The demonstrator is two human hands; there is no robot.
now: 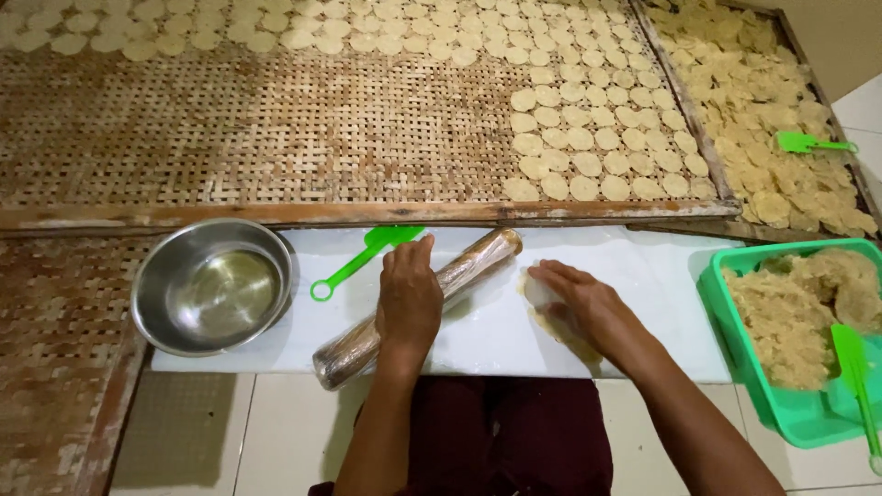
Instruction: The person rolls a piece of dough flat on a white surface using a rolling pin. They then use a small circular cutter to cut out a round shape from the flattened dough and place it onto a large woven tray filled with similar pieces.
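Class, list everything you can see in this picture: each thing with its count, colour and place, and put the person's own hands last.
Plastic-wrapped rolling pin: one, brownish and shiny, lying slantwise on the white board.
White work board: one, on the tiled floor.
Pale flattened dough piece: one, cream, on the board under the right hand.
Round steel bowl: one, silver, at the board's left end.
Green plastic spatulas: three; one on the board, one in the tub, one on the right tray.
Green plastic tub: one, right, holding beige dough.
Woven bamboo drying trays: two, brown, large and right, bearing many cream discs.
Left hand: on the rolling pin.
Right hand: flat on the dough piece.
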